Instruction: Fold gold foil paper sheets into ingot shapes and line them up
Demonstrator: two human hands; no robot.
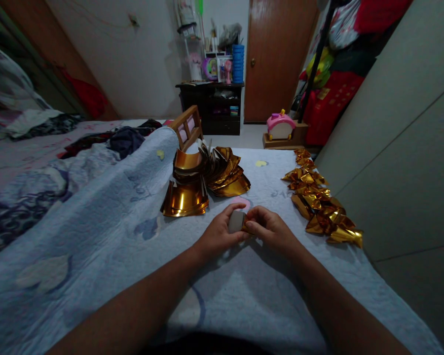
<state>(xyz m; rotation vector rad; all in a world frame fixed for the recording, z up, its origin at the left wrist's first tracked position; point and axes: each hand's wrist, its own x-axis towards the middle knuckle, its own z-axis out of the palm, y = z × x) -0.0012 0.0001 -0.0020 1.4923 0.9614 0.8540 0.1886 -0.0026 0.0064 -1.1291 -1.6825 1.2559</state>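
Observation:
My left hand (219,232) and my right hand (270,229) meet over the pale blue blanket (107,256), both pinched on one small piece of gold foil paper (237,221) whose grey back faces me. A curled stack of flat gold foil sheets (203,181) lies just beyond my hands. Along the right side, beside the wall, runs a row of folded gold paper pieces (320,202).
Rumpled clothes and bedding (40,148) cover the left of the bed. A wooden headboard piece (187,127) stands past the stack. Farther off are a dark cabinet (212,106), a brown door (277,59), a pink toy house (280,125) and hanging red bags (333,93). A grey wall (403,148) borders the right.

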